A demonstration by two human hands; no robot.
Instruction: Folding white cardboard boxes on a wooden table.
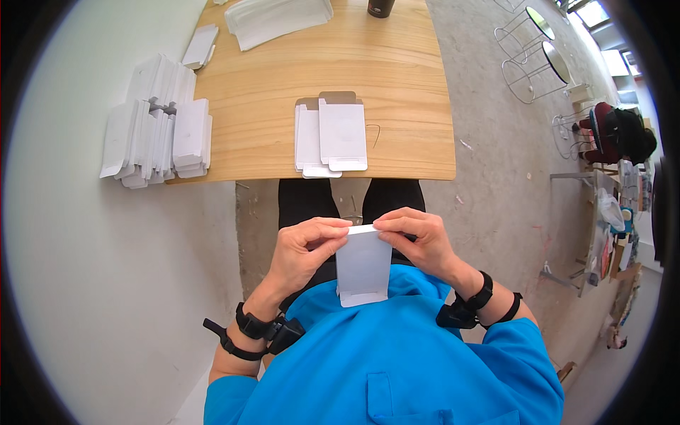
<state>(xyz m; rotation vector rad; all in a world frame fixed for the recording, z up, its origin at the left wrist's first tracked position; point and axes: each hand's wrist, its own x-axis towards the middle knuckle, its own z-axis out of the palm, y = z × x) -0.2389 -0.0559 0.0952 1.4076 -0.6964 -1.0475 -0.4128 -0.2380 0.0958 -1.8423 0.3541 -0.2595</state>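
I hold a small white cardboard box [363, 268] upright in front of my chest, over my lap. My left hand [303, 251] pinches its top left edge with fingers and thumb. My right hand [418, 237] grips the top right edge. Both hands are closed on the box's upper flap. On the wooden table [269, 92] ahead lies a short stack of flat white box blanks [331, 136] near the front edge.
Several piles of flat white blanks [159, 124] sit at the table's left end. A clear plastic bag [276, 18] and a dark cup [380, 7] lie at the far side. Wire-frame stools [535, 60] and clutter stand on the concrete floor to the right.
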